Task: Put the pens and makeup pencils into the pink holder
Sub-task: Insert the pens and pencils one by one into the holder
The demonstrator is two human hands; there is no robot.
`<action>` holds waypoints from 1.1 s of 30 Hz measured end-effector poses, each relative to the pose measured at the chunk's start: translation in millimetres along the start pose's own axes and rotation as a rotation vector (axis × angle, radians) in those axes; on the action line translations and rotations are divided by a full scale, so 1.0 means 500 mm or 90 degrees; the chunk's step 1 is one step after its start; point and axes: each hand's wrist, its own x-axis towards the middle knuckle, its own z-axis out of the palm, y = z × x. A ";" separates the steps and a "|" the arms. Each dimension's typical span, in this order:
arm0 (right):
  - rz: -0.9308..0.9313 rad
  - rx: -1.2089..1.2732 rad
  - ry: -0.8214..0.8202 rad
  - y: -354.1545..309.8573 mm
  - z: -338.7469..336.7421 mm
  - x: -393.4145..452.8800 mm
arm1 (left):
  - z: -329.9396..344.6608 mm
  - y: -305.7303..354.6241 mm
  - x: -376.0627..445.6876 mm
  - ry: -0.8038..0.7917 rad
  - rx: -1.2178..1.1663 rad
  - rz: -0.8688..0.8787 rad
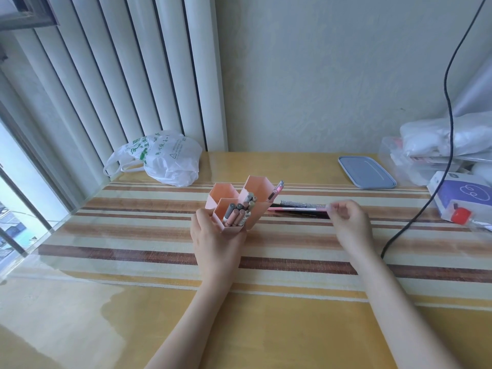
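Note:
The pink holder point(255, 187), made of several hexagonal cells, stands on the striped table mat. Its front cell is packed with several makeup pencils point(235, 213), and a pink pen point(277, 191) leans in the tall right cell. My left hand point(213, 235) is wrapped around the holder's front left side. My right hand point(348, 219) pinches the end of a thin pink pen point(295, 209) that lies level, pointing toward the holder. Behind it on the mat lie a glittery silver pen point(300, 204) and a black pen point(306, 214).
A white plastic bag point(165, 161) sits at the back left near the window. A blue-grey lid point(366, 171) lies at the back right. Bagged items point(436, 147) and a purple box point(463, 195) crowd the right edge. A black cable point(415, 217) hangs down across the table's right side.

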 end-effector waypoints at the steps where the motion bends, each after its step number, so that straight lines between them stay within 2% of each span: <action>1: 0.022 0.135 0.000 -0.028 -0.004 -0.006 | 0.001 0.000 0.000 0.001 0.002 -0.001; 2: 0.034 0.252 0.002 -0.054 -0.007 -0.012 | 0.001 -0.001 0.000 0.001 0.004 0.000; 4: 0.004 0.391 0.038 -0.091 -0.013 -0.019 | 0.003 -0.003 0.000 0.002 0.008 0.007; 10: -0.184 0.522 0.170 -0.185 -0.044 -0.047 | 0.006 -0.008 -0.002 0.013 0.033 0.046; 13: -0.236 0.532 0.207 -0.216 -0.049 -0.068 | 0.006 -0.004 -0.005 0.012 0.047 0.104; 16: -0.253 0.527 0.168 -0.232 -0.041 -0.085 | 0.006 0.000 -0.006 0.007 0.070 0.167; 28: -0.292 0.394 0.123 -0.220 -0.012 -0.095 | 0.013 -0.013 -0.006 0.007 0.115 0.179; 33: -0.348 0.306 0.114 -0.209 0.004 -0.101 | 0.015 -0.014 -0.006 0.003 0.123 0.189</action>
